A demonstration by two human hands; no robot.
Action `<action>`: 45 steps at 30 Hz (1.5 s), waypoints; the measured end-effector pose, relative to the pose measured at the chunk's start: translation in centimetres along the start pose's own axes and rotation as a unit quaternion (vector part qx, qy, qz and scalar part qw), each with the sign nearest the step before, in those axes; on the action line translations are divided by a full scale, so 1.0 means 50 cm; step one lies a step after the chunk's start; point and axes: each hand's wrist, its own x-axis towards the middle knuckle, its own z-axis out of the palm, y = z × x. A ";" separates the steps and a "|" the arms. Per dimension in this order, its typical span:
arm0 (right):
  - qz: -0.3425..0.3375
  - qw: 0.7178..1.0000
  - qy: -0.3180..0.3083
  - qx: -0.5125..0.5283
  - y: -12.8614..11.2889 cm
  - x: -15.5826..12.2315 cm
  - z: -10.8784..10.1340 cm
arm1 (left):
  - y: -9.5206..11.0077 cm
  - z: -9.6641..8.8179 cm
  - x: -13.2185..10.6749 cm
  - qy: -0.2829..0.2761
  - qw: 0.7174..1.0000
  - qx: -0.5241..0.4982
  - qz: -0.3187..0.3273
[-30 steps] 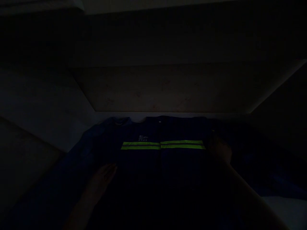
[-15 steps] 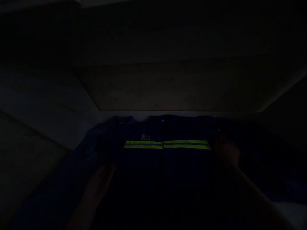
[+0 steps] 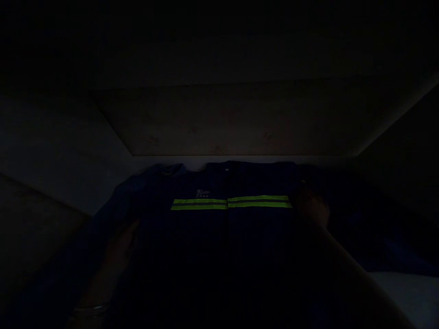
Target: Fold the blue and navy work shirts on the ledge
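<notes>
The scene is very dark. A dark blue work jacket (image 3: 202,233) lies spread out, front side up, with a yellow-green reflective band (image 3: 199,204) across the chest and a small pale print above it. My left hand (image 3: 120,244) is over the jacket's left side near the sleeve, its fingers stretched out and dim; a bracelet (image 3: 92,310) circles that wrist. Beyond the band's right end, my right hand (image 3: 313,208) rests on the jacket by the right armhole. Its fingers are curled down and seem to grip the cloth, though the fingertips are lost in shadow.
Behind the collar stands a faintly patterned panel (image 3: 236,123). A pale surface (image 3: 51,141) slopes along the left. Light-coloured cloth or surface (image 3: 408,290) shows at the lower right, under the sleeve.
My left hand has moved left and down across the jacket. The jacket and my right hand sit slightly farther left in view, as the camera has shifted.
</notes>
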 end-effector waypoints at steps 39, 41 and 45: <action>-0.015 0.999 0.016 -0.024 0.001 0.004 0.005 | -0.063 0.437 0.023 -0.229 0.650 0.498 0.526; -0.006 1.000 0.009 -0.022 0.001 0.005 0.007 | -0.071 0.437 0.038 -0.213 0.644 0.513 0.526; 0.015 1.000 -0.006 0.014 -0.004 0.011 0.012 | -0.069 0.439 0.034 -0.202 0.633 0.525 0.531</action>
